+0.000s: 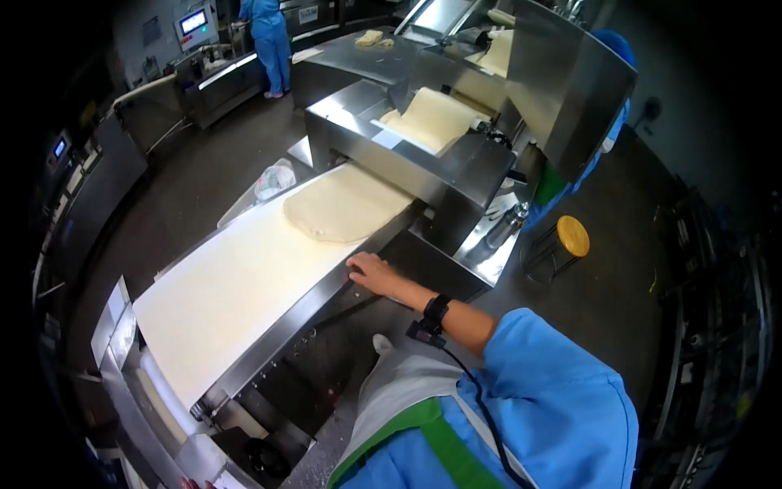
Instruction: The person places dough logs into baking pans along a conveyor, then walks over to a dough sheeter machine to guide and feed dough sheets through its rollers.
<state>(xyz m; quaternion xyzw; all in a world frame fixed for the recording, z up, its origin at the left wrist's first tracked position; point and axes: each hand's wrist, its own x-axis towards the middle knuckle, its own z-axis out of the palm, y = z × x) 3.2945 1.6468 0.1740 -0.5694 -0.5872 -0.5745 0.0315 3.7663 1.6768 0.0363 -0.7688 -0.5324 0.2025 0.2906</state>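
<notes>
My right hand (pixel 368 272) rests at the near metal side rail (pixel 297 316) of a conveyor, its fingers bent together over the edge. Beyond it, a flat, rounded sheet of pale dough (pixel 346 204) lies on the cream belt (pixel 220 285), its far end beneath a steel machine housing (pixel 391 155). Only some fingertips of my left hand (pixel 194 484) show at the bottom edge, at the lower left; whether they hold anything is hidden.
Behind the housing, a wide dough band (pixel 432 118) passes over a roller. A co-worker in blue (pixel 267 41) stands at the back; another (pixel 554 204) is partly hidden behind a steel panel (pixel 570 90). A yellow-topped stool (pixel 573 236) stands right. A clear plastic bag (pixel 275 181) lies beyond the belt.
</notes>
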